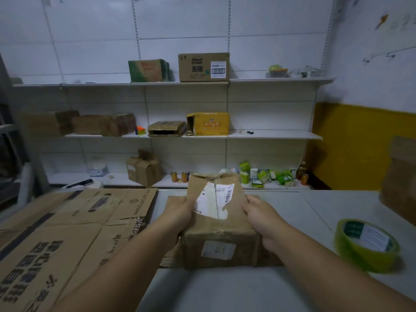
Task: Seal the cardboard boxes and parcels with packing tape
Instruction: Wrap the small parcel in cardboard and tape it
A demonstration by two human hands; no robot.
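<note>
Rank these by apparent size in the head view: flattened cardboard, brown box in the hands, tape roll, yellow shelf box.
1. flattened cardboard
2. brown box
3. tape roll
4. yellow shelf box
The last looks smallest partly because it stands far back; its true rank is unsure.

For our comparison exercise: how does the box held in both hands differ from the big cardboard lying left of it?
The held box is assembled and stands up; the big cardboard lies flattened. The held box carries white labels; the big cardboard bears large dark print. Both are brown.
</note>
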